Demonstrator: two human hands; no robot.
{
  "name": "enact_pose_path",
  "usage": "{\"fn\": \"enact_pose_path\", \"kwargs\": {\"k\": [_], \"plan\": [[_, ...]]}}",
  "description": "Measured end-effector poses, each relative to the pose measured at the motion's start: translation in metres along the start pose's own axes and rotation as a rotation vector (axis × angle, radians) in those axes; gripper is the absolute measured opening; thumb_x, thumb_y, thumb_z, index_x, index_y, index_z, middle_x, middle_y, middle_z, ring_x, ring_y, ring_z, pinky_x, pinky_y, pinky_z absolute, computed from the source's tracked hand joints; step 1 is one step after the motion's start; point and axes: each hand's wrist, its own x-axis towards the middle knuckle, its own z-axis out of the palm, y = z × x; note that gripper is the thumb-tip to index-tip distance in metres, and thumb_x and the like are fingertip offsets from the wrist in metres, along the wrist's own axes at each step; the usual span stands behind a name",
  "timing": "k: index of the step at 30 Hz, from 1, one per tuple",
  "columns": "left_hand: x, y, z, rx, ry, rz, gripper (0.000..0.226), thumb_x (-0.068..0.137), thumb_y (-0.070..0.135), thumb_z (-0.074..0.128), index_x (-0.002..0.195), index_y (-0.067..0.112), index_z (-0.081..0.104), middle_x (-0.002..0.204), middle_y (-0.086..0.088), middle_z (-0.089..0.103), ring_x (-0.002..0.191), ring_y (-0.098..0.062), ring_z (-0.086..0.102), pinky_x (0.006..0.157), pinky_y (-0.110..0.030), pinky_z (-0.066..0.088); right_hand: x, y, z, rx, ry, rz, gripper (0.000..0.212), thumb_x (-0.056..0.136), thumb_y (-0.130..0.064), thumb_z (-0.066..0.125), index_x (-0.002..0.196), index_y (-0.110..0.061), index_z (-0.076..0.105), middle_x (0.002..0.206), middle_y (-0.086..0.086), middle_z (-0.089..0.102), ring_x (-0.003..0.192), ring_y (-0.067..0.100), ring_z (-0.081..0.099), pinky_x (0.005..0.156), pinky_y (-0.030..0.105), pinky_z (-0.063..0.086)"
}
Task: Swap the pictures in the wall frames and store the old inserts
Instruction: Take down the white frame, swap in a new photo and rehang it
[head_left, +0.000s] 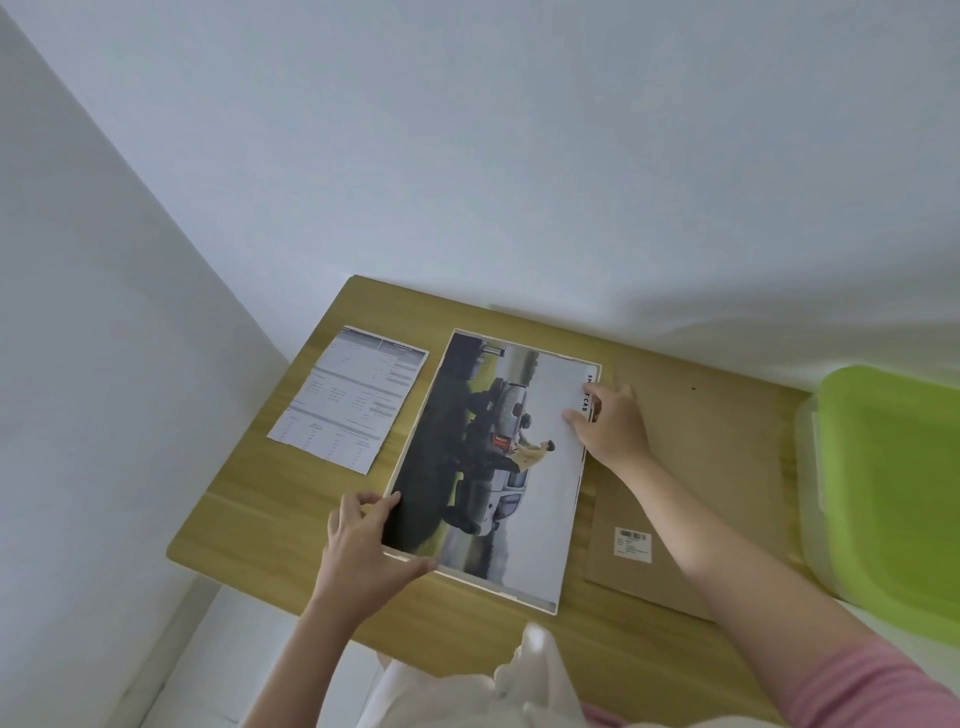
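A pale wooden picture frame (470, 576) lies flat in the middle of the wooden table (249, 530). On it lies a printed picture of a silver truck and a person (540, 499). My left hand (363, 540) grips the frame's near left corner, with the thumb along its front edge. My right hand (610, 423) pinches the picture's far right edge, fingertips pressed on the white margin. A printed sheet with tables (350, 397) rests to the left of the frame. A brown backing board with a barcode label (696, 499) lies to the right, under my right forearm.
A clear plastic box with a green lid (893, 488) stands at the table's right end. White walls close the table in at the back and left. White fabric (519, 686) bunches at the near edge. Pale floor shows below left.
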Motion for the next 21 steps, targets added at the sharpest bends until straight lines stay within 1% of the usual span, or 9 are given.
{"fn": "enact_pose_path", "kwargs": {"k": [3, 7, 12, 16, 19, 21], "plan": [[0.000, -0.001, 0.002, -0.004, -0.016, 0.001, 0.106, 0.054, 0.053, 0.082, 0.143, 0.023, 0.033, 0.125, 0.007, 0.029, 0.118, -0.012, 0.026, 0.105, -0.036, 0.035, 0.000, 0.000, -0.001, -0.011, -0.002, 0.009, 0.054, 0.083, -0.027, 0.068, 0.130, -0.008, 0.052, 0.127, 0.015, 0.042, 0.108, 0.029, 0.053, 0.091, 0.029, 0.040], [0.001, 0.000, 0.004, -0.010, -0.006, 0.007, 0.107, 0.052, 0.045, 0.085, 0.143, 0.022, 0.034, 0.125, 0.006, 0.028, 0.115, -0.010, 0.023, 0.106, -0.035, 0.032, 0.001, -0.001, -0.001, -0.012, 0.004, 0.031, 0.055, 0.083, -0.027, 0.068, 0.132, -0.008, 0.050, 0.132, 0.015, 0.038, 0.111, 0.030, 0.053, 0.095, 0.032, 0.041], [0.011, -0.002, 0.001, -0.025, 0.024, -0.001, 0.104, 0.052, 0.041, 0.087, 0.141, 0.022, 0.037, 0.124, 0.005, 0.031, 0.116, -0.012, 0.025, 0.106, -0.036, 0.033, 0.005, -0.007, -0.001, 0.000, 0.006, 0.065, 0.054, 0.085, -0.027, 0.066, 0.133, -0.009, 0.049, 0.135, 0.014, 0.036, 0.113, 0.030, 0.053, 0.096, 0.032, 0.040], [0.021, 0.000, -0.004, -0.036, 0.032, -0.004, 0.104, 0.050, 0.040, 0.088, 0.140, 0.022, 0.039, 0.122, 0.006, 0.031, 0.117, -0.012, 0.025, 0.106, -0.036, 0.032, 0.011, -0.013, 0.000, -0.004, 0.000, 0.077, 0.053, 0.086, -0.026, 0.064, 0.133, -0.009, 0.048, 0.136, 0.014, 0.034, 0.112, 0.029, 0.053, 0.093, 0.030, 0.040], [0.025, 0.002, -0.007, -0.028, 0.027, -0.005, 0.104, 0.051, 0.040, 0.088, 0.140, 0.020, 0.039, 0.122, 0.007, 0.031, 0.115, -0.010, 0.025, 0.105, -0.036, 0.033, 0.014, -0.016, 0.001, -0.001, 0.002, 0.086, 0.053, 0.086, -0.027, 0.064, 0.134, -0.009, 0.048, 0.136, 0.014, 0.033, 0.110, 0.030, 0.054, 0.093, 0.031, 0.041], [0.026, 0.003, -0.009, -0.007, 0.015, -0.017, 0.105, 0.052, 0.041, 0.087, 0.141, 0.020, 0.036, 0.123, 0.005, 0.032, 0.118, -0.013, 0.027, 0.105, -0.036, 0.034, 0.013, -0.017, 0.001, 0.009, 0.001, 0.085, 0.053, 0.087, -0.027, 0.063, 0.134, -0.011, 0.047, 0.136, 0.013, 0.033, 0.111, 0.030, 0.053, 0.093, 0.032, 0.041]]}}
